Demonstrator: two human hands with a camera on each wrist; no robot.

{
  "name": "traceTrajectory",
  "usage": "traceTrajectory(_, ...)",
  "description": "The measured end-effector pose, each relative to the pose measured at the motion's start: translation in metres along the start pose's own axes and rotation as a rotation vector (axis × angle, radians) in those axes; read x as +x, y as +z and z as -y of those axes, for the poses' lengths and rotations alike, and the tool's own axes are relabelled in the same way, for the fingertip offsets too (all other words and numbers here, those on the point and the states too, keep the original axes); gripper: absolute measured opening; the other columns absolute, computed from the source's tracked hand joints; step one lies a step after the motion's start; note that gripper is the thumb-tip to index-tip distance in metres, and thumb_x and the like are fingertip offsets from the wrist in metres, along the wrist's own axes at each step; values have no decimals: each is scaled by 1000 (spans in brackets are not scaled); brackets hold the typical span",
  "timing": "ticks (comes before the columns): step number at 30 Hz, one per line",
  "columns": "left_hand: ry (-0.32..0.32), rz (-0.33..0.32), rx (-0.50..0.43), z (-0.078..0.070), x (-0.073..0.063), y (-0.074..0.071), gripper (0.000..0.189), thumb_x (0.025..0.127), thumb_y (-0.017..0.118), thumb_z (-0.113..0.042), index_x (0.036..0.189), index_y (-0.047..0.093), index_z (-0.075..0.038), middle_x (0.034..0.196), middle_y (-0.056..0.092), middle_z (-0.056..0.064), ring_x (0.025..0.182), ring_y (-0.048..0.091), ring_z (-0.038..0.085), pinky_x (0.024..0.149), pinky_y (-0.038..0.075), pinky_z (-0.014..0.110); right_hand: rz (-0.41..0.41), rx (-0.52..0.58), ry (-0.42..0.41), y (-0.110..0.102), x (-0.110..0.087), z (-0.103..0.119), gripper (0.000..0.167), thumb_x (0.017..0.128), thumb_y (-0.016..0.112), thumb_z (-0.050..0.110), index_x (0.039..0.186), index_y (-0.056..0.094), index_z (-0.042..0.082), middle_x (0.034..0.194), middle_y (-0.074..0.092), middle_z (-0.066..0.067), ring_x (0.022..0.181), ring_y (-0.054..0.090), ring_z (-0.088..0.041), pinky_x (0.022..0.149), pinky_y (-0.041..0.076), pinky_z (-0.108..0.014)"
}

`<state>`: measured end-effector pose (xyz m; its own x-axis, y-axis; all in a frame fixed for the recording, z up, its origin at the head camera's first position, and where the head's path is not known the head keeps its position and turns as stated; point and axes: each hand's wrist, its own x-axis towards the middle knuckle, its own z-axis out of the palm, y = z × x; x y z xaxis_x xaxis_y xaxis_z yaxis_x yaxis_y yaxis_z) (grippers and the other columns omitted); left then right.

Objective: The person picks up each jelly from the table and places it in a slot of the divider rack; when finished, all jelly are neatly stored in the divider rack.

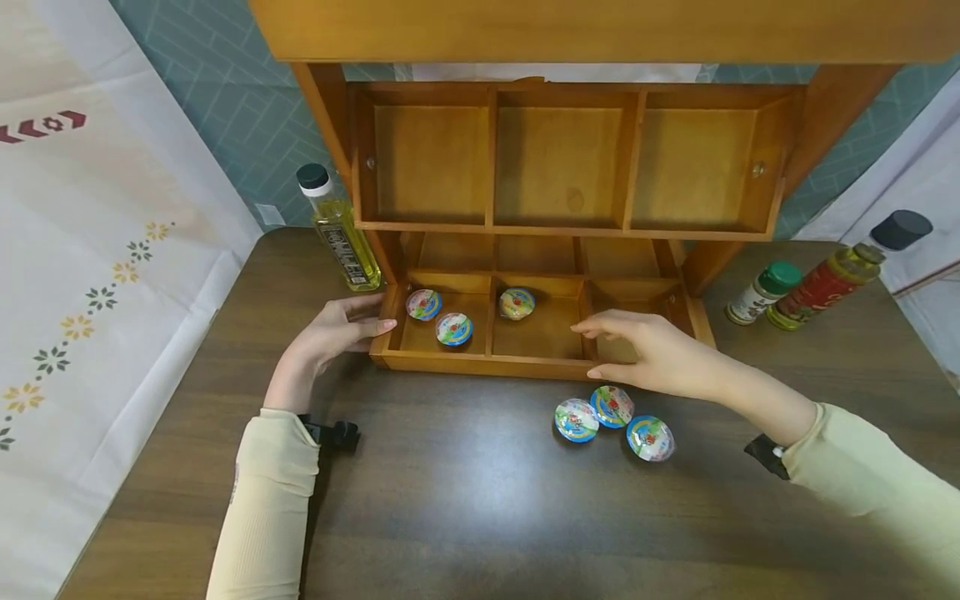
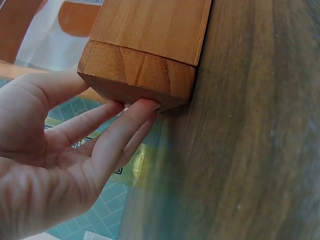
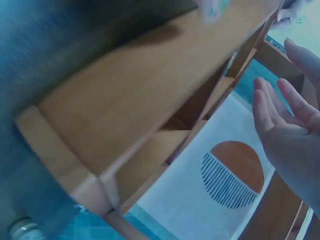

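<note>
My left hand rests against the left end of the wooden compartment rack. Its fingertips touch the end wall, and the thumb lies at the rim. In the left wrist view that hand has fairly straight fingers at the wood's corner. My right hand hovers, holding nothing, over the front edge of the rack's lower tier, between the middle and right compartments. A small foil-lidded cup lies in the middle compartment. Two more cups lie in the left one. On the table near my right hand are three cups.
The rack's upper tier has three bare compartments, under a wooden top board. An oil bottle stands at the rack's left. To the right are a green-capped jar and a red-labelled bottle. The wooden table extends in front.
</note>
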<state>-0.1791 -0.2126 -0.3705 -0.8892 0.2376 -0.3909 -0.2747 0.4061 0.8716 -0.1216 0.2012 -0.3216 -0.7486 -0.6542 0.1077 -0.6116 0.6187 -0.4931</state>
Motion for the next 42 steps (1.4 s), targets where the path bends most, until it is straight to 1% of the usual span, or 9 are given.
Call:
traceTrajectory(7, 2, 5, -8, 3, 1, 0, 72, 89, 65, -25, 146, 27, -3, 149, 30, 17, 117, 51, 30, 85, 52, 35, 65, 11, 50, 13, -26, 6, 52, 78, 77, 17, 125, 58, 9, 123, 59, -3, 112, 56, -24, 87, 49, -42)
traceTrajectory(13, 0, -7, -10, 3, 2, -1, 71, 88, 66, -23, 146, 29, -4, 149, 29, 16, 119, 50, 31, 85, 52, 37, 84, 23, 10, 23, -34, 6, 57, 73, 80, 15, 125, 57, 6, 127, 57, -6, 112, 56, -24, 86, 50, -40)
traceTrajectory(16, -1, -5, -11, 3, 2, -2, 71, 88, 66, -23, 146, 28, -4, 149, 29, 16, 119, 50, 32, 85, 52, 37, 100, 30, -6, 26, -34, 7, 58, 73, 80, 18, 125, 57, 6, 128, 55, -7, 109, 57, -22, 84, 51, -37)
traceTrajectory(17, -2, -4, -12, 3, 2, -2, 71, 88, 66, -23, 146, 28, -3, 149, 30, 16, 119, 50, 31, 85, 52, 37, 113, 36, -5, 27, -34, 8, 58, 74, 80, 18, 126, 56, 6, 129, 55, -6, 104, 59, -20, 81, 52, -36)
traceTrajectory(18, -1, -5, -11, 3, 2, -2, 72, 88, 66, -23, 146, 28, -3, 149, 30, 16, 119, 50, 31, 85, 52, 37, 122, 38, -10, 28, -34, 8, 58, 74, 79, 19, 126, 56, 6, 129, 54, -6, 103, 59, -20, 80, 52, -35)
traceTrajectory(21, -1, -6, -11, 3, 2, -2, 72, 88, 66, -23, 146, 29, -3, 148, 31, 16, 118, 50, 31, 85, 52, 37, 154, 36, -24, 33, -31, 9, 58, 76, 78, 22, 127, 55, 7, 129, 54, -5, 104, 59, -21, 82, 51, -37)
traceTrajectory(24, -1, -2, -14, 3, 2, -2, 72, 88, 66, -24, 146, 28, -3, 148, 32, 17, 118, 50, 31, 85, 52, 37, 182, 29, -30, 37, -29, 11, 59, 75, 78, 23, 127, 55, 9, 128, 55, -5, 113, 55, -24, 88, 50, -40)
traceTrajectory(34, 4, -1, -25, 3, 2, -1, 71, 88, 66, -22, 146, 28, -3, 147, 33, 17, 118, 51, 31, 84, 52, 37, 241, -3, -51, 47, -25, 10, 55, 75, 79, 22, 124, 58, 10, 125, 57, -5, 113, 55, -24, 90, 48, -41)
traceTrajectory(42, 5, 1, -24, 4, 3, -1, 73, 88, 66, -23, 146, 28, -3, 148, 31, 18, 119, 49, 31, 85, 52, 37, 255, -48, -60, 44, -21, 13, 52, 75, 80, 22, 122, 60, 11, 122, 58, -4, 113, 54, -25, 91, 48, -42)
